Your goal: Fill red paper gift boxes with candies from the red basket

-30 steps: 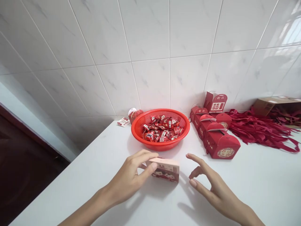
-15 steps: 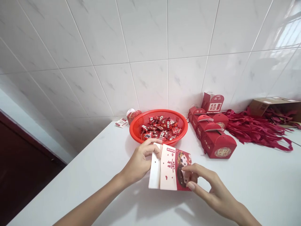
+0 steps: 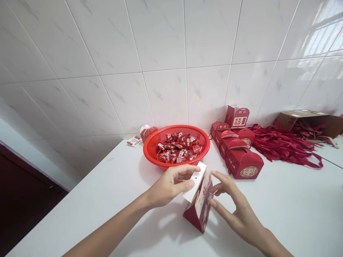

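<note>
1. Resting its thumb and index fingertip on a white flap (image 3: 198,180), the left hand (image 3: 166,185) sits at the left of a small paper box (image 3: 199,205); its other fingers curl in, and whether they grip the flap or merely press it cannot be told.
2. On the box's other side, the right hand (image 3: 235,207) is loosely open, with index finger and thumb spread along the printed panel; these fingertips touch it or come just beside it.
3. The box therefore lies between the two hands, over the white table (image 3: 120,182), in front of the red basket (image 3: 147,151); whether its base bears on the tabletop is unclear.
4. It leans, seen from one end, where a dark red, roughly triangular side (image 3: 193,217) faces the camera.
5. Above that end, the white flap slants across the top and has a small hole in it.
6. The right panel is cream with red marks toward the top and red with dark figures lower down, its print blurred and steeply angled.
7. Red-wrapped sweets (image 3: 179,148) fill the basket; red boxes (image 3: 243,167) stand to its right, near dark red ribbons (image 3: 284,146).
</note>
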Motion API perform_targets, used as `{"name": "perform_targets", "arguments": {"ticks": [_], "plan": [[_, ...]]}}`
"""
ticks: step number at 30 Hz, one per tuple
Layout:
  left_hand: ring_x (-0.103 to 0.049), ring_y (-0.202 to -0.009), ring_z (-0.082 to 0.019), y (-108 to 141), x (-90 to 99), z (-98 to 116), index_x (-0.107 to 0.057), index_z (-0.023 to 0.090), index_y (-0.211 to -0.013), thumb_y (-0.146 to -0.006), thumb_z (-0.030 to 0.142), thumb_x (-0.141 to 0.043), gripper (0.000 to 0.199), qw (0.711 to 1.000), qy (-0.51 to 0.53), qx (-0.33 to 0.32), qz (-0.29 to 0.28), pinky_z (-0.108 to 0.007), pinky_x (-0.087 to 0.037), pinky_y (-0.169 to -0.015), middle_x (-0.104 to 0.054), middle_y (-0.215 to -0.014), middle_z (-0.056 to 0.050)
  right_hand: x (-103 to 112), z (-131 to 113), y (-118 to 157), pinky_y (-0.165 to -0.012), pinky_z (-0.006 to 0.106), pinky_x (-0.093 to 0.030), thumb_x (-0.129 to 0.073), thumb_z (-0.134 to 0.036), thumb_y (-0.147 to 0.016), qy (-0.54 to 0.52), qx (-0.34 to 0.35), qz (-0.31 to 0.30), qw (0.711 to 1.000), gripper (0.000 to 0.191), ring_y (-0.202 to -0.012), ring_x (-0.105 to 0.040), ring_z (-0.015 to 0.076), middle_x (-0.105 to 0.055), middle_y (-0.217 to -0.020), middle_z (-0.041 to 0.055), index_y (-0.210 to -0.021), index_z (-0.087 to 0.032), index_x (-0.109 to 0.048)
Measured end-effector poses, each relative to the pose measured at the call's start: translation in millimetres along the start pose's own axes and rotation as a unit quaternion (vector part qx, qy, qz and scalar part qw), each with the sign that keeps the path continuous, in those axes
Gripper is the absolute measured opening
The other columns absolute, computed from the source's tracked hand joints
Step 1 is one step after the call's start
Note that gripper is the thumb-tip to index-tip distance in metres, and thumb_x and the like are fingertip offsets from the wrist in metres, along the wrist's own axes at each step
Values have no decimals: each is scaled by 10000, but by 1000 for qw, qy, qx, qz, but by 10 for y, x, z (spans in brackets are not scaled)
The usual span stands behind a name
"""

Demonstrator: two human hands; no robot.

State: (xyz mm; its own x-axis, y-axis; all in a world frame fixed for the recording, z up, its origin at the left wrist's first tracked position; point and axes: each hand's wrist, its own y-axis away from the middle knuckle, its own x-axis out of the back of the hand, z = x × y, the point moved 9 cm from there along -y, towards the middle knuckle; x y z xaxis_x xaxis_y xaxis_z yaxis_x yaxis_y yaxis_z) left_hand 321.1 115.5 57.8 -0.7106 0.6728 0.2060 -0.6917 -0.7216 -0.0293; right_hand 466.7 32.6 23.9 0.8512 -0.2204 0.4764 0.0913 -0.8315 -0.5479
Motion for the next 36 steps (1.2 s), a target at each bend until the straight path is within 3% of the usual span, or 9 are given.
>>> {"name": "perform_targets", "arguments": {"ticks": [3, 6, 11, 17, 23, 27, 31, 34, 36], "plan": [[-638, -907, -188, -13, -61, -32, -703, 175, -1148, -821, 358, -730, 376, 1000, 22, 4, -18, -284, -496, -761, -718, -1047, -79, 103, -29, -17, -920, 387, -577, -563, -302, -994, 57, 15, 15, 998, 540, -1047, -674, 203, -364, -1584, 121, -1506, -373, -404], [-585, -706, -144, -41, -64, -15, -736, 157, -1036, -838, 386, -712, 304, 1000, -3, 6, -17, -253, -450, -630, -692, -822, -40, 126, -77, -34, -913, 371, -581, -573, -322, -984, 76, 28, -5, 997, 441, -1185, -638, 251, -389, -1583, 109, -1422, -350, -527], [-664, -923, -206, -94, 25, 177, -761, 167, -970, -859, 302, -650, 208, 997, -62, -47, 23, -304, -510, -829, -749, -1002, -71, 231, -160, -54, -1022, 430, -502, -603, -318, -959, 77, 42, 12, 996, 300, -1389, -479, 300, -490, -1510, 129, -1251, -275, -546], [-672, -891, -203, -143, 136, 271, -764, 168, -865, -846, 225, -578, 196, 985, -116, -76, 98, -300, -515, -822, -760, -938, -59, 323, -284, -47, -982, 429, -484, -608, -299, -923, 78, 82, 30, 993, 199, -1221, -531, 290, -610, -1392, 93, -1112, -262, -557], [-688, -948, -210, -296, 11, 290, -747, 156, -994, -889, 290, -595, 228, 993, -87, -81, 9, -311, -530, -860, -757, -1017, -80, 173, -328, -18, -1088, 445, -445, -607, -257, -904, 68, 107, -30, 991, 465, -1380, -434, 302, -544, -1481, 76, -1360, -283, -522], [-704, -927, -226, -496, 477, 295, -684, 148, -1149, -900, 463, -585, 414, 990, -103, -77, 53, -345, -547, -862, -744, -1065, -107, 220, -254, 8, -1137, 489, -392, -588, -281, -918, 53, 95, -3, 994, 504, -1435, -385, 324, -465, -1550, 86, -1411, -281, -485], [-677, -1066, -268, -727, 1006, -17, -695, 161, -1176, -892, 481, -534, 458, 926, -371, 65, 39, -358, -506, -957, -728, -1174, -115, 317, -197, 29, -1117, 516, -401, -564, -275, -942, 29, 92, 52, 994, 455, -1388, -444, 336, -509, -1485, 120, -1392, -263, -497], [-623, -1203, -324, -805, 1129, -369, -680, 187, -1266, -803, 532, -638, 579, 849, -493, 183, -52, -391, -469, -1032, -674, -1315, -129, 358, -206, 31, -1027, 453, -489, -560, -253, -952, 22, 102, 78, 991, 412, -1303, -524, 318, -559, -1404, 138, -1362, -241, -528], [-547, -1300, -389, -865, 1106, -502, -625, 196, -1359, -695, 560, -735, 765, 833, -508, 207, -74, -454, -438, -1073, -582, -1434, -167, 362, -220, 32, -984, 408, -519, -563, -238, -950, 26, 109, 81, 990, 383, -1259, -558, 298, -579, -1368, 135, -1333, -236, -551]]}}
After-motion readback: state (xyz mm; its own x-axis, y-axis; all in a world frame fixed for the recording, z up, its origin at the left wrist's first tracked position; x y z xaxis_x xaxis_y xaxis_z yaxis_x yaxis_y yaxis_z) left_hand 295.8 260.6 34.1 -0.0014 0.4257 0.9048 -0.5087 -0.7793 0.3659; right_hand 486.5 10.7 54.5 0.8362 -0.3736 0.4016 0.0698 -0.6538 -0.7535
